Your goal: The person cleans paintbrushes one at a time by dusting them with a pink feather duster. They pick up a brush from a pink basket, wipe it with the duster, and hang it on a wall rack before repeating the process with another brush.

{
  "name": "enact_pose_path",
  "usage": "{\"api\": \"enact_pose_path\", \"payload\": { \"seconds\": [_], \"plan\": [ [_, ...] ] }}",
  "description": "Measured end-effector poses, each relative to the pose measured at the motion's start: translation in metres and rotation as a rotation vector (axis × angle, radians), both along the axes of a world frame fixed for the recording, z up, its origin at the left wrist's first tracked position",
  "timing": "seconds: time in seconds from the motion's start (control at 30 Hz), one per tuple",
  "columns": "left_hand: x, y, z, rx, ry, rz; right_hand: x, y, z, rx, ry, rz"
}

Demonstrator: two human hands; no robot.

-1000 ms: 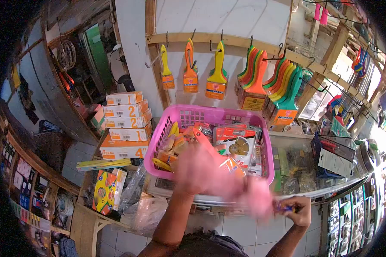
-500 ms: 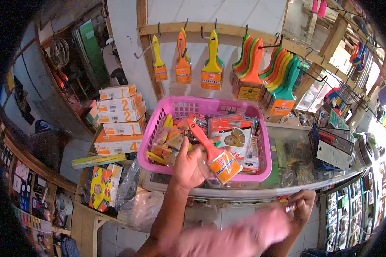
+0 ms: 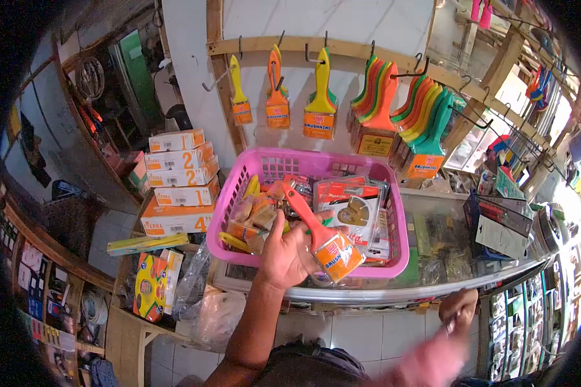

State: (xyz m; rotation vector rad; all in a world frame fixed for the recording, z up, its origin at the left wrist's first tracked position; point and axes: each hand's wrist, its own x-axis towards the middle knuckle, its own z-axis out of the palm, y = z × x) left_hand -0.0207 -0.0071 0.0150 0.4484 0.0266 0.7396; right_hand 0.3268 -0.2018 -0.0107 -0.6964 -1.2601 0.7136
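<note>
Hands | left (image 3: 284,258): holds paintbrush (image 3: 326,243) | right (image 3: 458,306): grips pink item (image 3: 432,362), outline blurred

The head view looks forward and down over both hands (image 3: 283,257).

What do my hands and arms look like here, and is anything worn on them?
Your left hand is ungloved, its forearm bare, with no watch or bracelet visible. Your right hand, somewhat blurred, looks ungloved too. Dark clothing shows below.
</note>
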Motion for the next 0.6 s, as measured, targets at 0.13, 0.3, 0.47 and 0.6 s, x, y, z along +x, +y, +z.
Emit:
{"api": "enact_pose_path", "payload": {
  "seconds": [0.13, 0.3, 0.47, 0.6],
  "plan": [
    [0.002, 0.002, -0.012, 0.016, -0.050, 0.009, -0.006, 0.002, 0.002, -0.268, -0.193, -0.385],
    [0.000, -0.003, -0.004, 0.018, 0.009, 0.002, -0.011, -0.005, 0.006, -0.146, 0.007, -0.418],
    [0.000, -0.002, 0.003, -0.005, 0.020, -0.014, 0.005, -0.004, 0.010, -0.103, -0.151, -0.319],
    [-0.001, 0.001, -0.010, -0.070, -0.054, -0.025, 0.002, -0.006, 0.007, -0.347, -0.208, -0.698]
  ]
}}
